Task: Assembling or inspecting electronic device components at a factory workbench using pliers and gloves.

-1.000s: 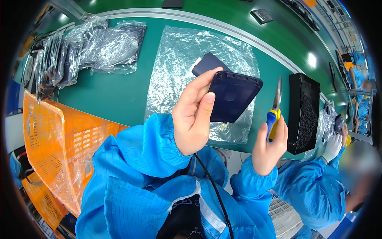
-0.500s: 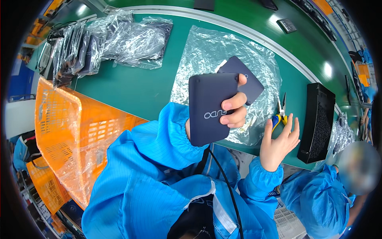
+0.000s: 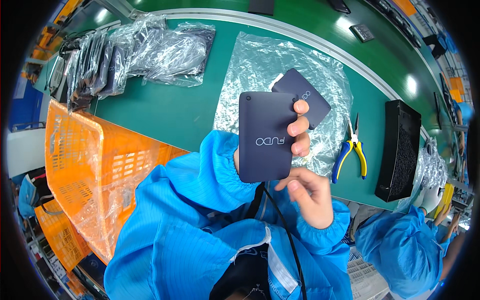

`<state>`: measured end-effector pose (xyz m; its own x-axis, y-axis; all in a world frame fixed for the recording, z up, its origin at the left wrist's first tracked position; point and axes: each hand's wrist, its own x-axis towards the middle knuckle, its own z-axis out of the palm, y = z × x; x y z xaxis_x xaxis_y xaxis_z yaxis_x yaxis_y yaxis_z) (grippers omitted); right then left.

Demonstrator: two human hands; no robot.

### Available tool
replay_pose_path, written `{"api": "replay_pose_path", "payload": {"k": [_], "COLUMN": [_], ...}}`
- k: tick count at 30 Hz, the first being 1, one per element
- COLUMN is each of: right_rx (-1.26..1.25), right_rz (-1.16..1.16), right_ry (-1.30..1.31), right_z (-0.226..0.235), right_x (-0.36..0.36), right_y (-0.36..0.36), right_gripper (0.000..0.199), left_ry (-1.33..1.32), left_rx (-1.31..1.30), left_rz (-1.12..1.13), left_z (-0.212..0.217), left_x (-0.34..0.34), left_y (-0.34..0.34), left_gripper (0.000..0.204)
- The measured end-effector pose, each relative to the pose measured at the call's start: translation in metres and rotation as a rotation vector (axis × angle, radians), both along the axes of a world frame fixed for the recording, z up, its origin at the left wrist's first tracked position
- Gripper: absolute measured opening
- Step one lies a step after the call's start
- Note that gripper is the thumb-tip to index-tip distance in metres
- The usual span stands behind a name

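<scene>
My left hand [image 3: 299,127] grips a flat, dark navy plastic case [image 3: 265,127] with pale lettering and rounded corners. Its fingers wrap the case's right edge, and the palm is hidden behind it. Small round dark spots show at the case's upper corners. My right hand [image 3: 310,195] is just below the lower right corner, fingers curled in toward the thumb; anything between them is hidden. Behind the held case, a second dark case [image 3: 305,97] lies tilted on a clear plastic bag [image 3: 250,60]. Blue-and-yellow long-nose pliers [image 3: 353,150] rest to the right, jaws pointing away.
A black open box [image 3: 400,150] of small black bits stands at the right. Bagged dark cases [image 3: 165,55] are piled at the far left. An orange crate [image 3: 100,150] stands left of the table. A co-worker in blue [image 3: 400,250] is close at my right.
My right hand has moved left, from beside the pliers to the case's lower corner, and its spread fingers have curled. My left hand has turned the case slightly, and its lettering shows more fully.
</scene>
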<state>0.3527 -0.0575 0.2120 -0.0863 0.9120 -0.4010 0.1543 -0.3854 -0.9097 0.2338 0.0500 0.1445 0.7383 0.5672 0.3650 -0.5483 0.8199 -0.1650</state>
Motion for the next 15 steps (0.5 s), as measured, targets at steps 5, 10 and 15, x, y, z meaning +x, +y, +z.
{"api": "replay_pose_path", "payload": {"k": [5,10,15], "right_rx": [-0.092,-0.032,0.008], "right_rz": [-0.054,-0.043,-0.139], "right_ry": [0.357,0.419,0.457], "right_z": [-0.007,-0.007,-0.005], "right_x": [-0.012,-0.011,-0.006], "right_y": [0.005,0.006,0.008], "right_gripper": [0.016,0.016,0.015], "left_ry": [0.108,0.091,0.548], "left_rx": [-0.073,0.000,0.049], "left_rz": [-0.059,-0.046,0.146], "left_z": [0.008,0.003,0.017], "left_x": [-0.005,-0.012,-0.014], "left_y": [-0.004,-0.001,-0.007], "left_gripper": [0.036,0.036,0.049]}}
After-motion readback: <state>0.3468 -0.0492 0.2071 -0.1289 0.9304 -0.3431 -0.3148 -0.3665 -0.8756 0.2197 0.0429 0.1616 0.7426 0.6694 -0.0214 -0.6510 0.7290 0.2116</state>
